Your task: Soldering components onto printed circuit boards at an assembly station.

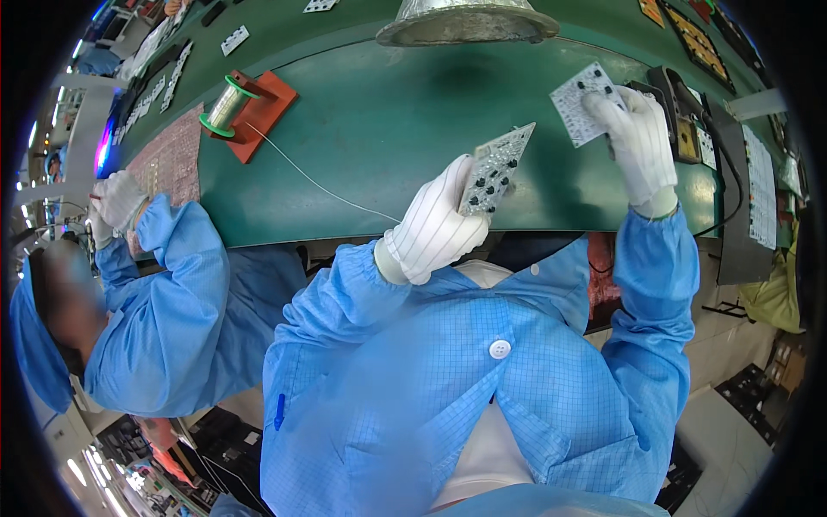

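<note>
My left hand (438,220), in a white striped glove, is closed on a circuit board (497,172) held tilted above the front edge of the green bench. Several black components stand out from that board's face. Farther right and higher up, my right hand (639,142), gloved too, grips a second circuit board (573,103) by its right side. This one is pale, with a few dark parts near its upper corner. The two boards are apart from each other. A thin strand of solder wire (319,183) runs from a spool to behind my left hand.
The solder spool (227,107) sits on a red stand (267,112) at left. A metal funnel-shaped hood (468,21) hangs at the far middle. A black soldering station (676,112) with a cable stands at right. At left, a co-worker in blue (181,310) works beside a pink mat (172,159).
</note>
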The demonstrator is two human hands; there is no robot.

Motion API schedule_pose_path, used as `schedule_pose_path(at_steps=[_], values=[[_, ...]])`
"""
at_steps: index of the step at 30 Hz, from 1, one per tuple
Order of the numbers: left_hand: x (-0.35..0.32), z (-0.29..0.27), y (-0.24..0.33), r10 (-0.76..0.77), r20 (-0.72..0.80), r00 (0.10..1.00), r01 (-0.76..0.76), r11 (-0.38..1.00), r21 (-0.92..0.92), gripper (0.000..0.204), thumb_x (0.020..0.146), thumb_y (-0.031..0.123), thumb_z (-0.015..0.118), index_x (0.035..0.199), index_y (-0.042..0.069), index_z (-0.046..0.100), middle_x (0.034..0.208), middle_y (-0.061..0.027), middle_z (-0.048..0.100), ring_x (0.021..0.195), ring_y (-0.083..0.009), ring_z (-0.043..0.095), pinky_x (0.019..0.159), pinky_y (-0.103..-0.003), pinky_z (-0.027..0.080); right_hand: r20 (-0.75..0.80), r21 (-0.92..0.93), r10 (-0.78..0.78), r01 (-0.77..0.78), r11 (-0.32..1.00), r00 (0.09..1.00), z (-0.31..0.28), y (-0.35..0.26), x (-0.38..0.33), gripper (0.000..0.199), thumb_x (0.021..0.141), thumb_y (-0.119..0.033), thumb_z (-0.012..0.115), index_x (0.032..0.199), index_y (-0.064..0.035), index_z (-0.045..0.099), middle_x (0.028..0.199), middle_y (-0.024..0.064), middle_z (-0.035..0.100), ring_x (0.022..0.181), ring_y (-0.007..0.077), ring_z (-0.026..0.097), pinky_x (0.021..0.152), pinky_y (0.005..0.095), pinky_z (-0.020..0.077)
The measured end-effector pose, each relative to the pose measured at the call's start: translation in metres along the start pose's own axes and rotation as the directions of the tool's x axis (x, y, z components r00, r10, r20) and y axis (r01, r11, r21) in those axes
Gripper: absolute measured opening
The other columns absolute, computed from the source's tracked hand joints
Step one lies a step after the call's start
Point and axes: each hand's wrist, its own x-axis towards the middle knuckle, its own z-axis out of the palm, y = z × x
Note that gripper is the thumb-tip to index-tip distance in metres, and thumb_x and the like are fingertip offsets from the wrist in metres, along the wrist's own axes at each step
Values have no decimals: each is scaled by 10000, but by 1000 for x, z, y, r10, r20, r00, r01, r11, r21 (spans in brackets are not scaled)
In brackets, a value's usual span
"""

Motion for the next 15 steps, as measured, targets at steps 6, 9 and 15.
schedule_pose_path(at_steps=[6, 9, 15], values=[[-3, -17, 2, 152, 287, 946, -131, 987, -89, 370, 777, 35, 616, 1143, 13, 574, 1217, -212, 508, 1074, -357, 525, 916, -393, 458, 327, 602, 409, -522, 605, 852, -23, -60, 1, 366, 865, -373, 640, 904, -10, 664, 672, -28, 550, 539, 40, 391, 505, 210, 326], [-7, -15, 22, -134, 330, 935, 352, 486, -800, 489, 914, 269, 598, 1317, 8, 505, 1219, -130, 550, 1049, -203, 554, 908, -349, 459, 125, 146, 172, -190, 971, 977, -1, -21, 1, 394, 857, -350, 624, 992, 19, 655, 685, 54, 569, 595, 119, 497, 562, 262, 423], [5, -1, -1, -111, 271, 956, 291, 247, -924, 658, 982, 589, 415, 1314, 28, 503, 953, -71, 638, 803, -162, 616, 702, -291, 513, 62, -194, -183, 191, 962, 981, -18, -22, -18, 218, 860, -176, 646, 930, 31, 653, 827, 99, 574, 624, 140, 541, 580, 264, 438]])
